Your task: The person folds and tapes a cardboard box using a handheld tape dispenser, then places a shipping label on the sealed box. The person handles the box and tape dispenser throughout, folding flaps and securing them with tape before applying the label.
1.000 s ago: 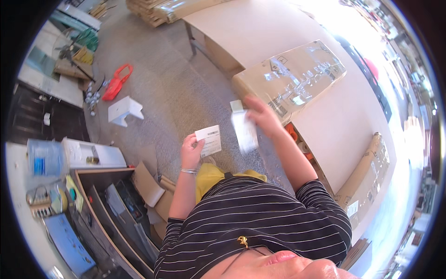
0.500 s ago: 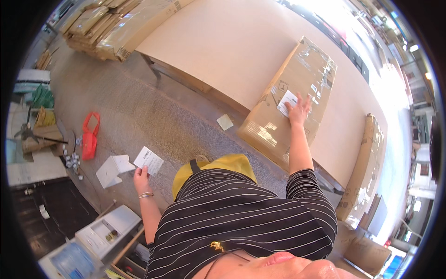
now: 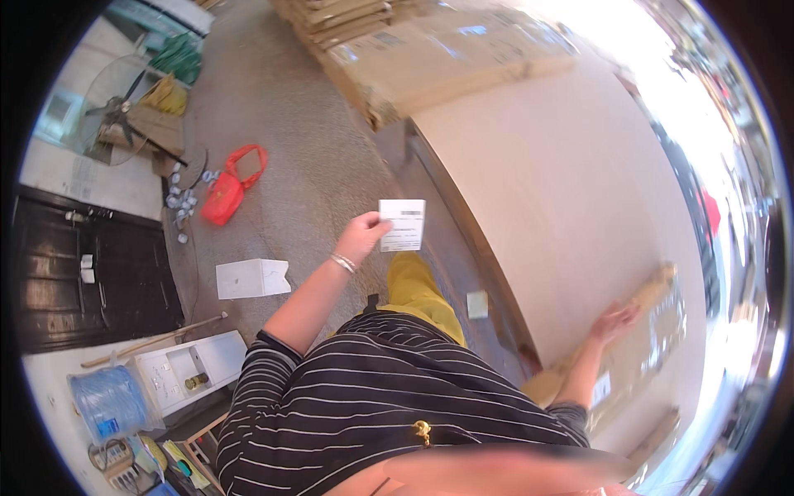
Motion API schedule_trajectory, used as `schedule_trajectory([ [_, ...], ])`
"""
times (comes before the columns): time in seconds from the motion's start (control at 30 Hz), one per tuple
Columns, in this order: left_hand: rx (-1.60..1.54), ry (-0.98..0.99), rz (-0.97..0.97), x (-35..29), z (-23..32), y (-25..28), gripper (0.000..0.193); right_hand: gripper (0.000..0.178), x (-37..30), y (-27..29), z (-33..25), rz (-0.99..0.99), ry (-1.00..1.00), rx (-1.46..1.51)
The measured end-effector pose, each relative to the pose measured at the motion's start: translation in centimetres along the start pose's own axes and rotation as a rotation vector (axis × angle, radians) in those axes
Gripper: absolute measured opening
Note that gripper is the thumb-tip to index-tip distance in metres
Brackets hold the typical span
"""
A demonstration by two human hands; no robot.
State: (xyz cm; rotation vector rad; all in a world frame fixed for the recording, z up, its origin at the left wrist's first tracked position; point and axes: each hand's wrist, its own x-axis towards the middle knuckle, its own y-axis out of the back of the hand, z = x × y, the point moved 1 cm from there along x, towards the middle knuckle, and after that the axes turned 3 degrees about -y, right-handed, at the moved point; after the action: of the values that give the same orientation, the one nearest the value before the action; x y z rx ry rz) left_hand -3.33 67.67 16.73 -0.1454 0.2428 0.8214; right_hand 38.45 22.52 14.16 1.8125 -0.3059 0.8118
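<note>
My left hand (image 3: 362,236) pinches the edge of a white printed shipping label (image 3: 403,217), held in front of my body above the floor. My right hand (image 3: 614,322) reaches out at the right, fingers stretched and a little blurred, holding nothing. It is at the long taped cardboard box (image 3: 653,335) on the table; whether it touches the box I cannot tell. Another white label (image 3: 601,388) sits on that box, close to my right forearm.
The wide pale table (image 3: 529,182) fills the right side. At its far end lie more flat cardboard boxes (image 3: 438,62). On the floor are a red bag (image 3: 223,198), a folded white sheet (image 3: 248,279) and a small pale square (image 3: 477,305). A standing fan (image 3: 120,107) is at the left.
The view has swung left, shifting the box toward the lower right. My left hand has come up and forward with the label. My right hand is no longer over the box's label.
</note>
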Motion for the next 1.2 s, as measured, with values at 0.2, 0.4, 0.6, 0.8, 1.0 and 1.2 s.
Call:
schedule_trajectory([
  [0.2, 0.109, -0.001, -0.102, 12.7, 8.0, 3.4, 0.027, 0.063, -3.1, -7.1, -40.2, -1.004, -0.056, 1.262],
  [0.4, 0.180, 0.007, 0.063, 23.0, 13.1, 9.7, 0.029, 0.021, 4.9, -11.7, -61.6, -1.324, -0.017, 1.204],
  [0.6, -0.154, -0.058, 0.379, 33.1, 14.8, 20.2, 0.028, 0.024, 15.3, -24.3, -72.5, -1.151, -0.421, 1.507],
  [0.8, -0.223, 0.101, 0.187, 38.8, 9.4, 34.9, 0.022, 0.034, 17.0, -32.4, -73.9, -0.738, -0.105, 0.529],
  [1.0, -0.195, 0.391, 0.295, 44.1, 7.0, 50.0, 0.020, 0.064, 17.1, -31.0, -74.3, -0.551, -0.193, 0.135],
  [1.2, -0.121, 0.233, 0.290, 53.9, 11.5, 55.4, 0.017, 0.069, 12.9, -30.6, -80.9, -0.938, 0.317, 0.090],
])
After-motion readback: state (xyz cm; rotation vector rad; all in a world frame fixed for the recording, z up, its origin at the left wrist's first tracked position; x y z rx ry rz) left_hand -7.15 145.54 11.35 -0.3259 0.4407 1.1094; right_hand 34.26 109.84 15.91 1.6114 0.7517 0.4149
